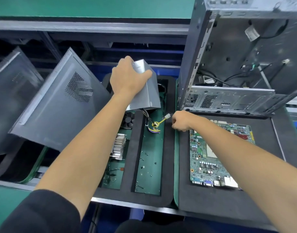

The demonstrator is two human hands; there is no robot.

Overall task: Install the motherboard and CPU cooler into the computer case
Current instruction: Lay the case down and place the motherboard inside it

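The green motherboard lies flat on a black foam mat at the right. The open computer case stands upright behind it, its inside facing me. A finned CPU cooler with its fan lies in the left slot of a foam tray. My left hand grips the top of a grey power supply box, holding it tilted above the tray, its wires hanging down. My right hand is closed at the motherboard's far left corner; whether it pinches the wires' white connector is unclear.
Several small screws are scattered in the tray's middle slot. Two grey side panels lean at the left on a conveyor. A green shelf edge runs across the top. Cables hang inside the case.
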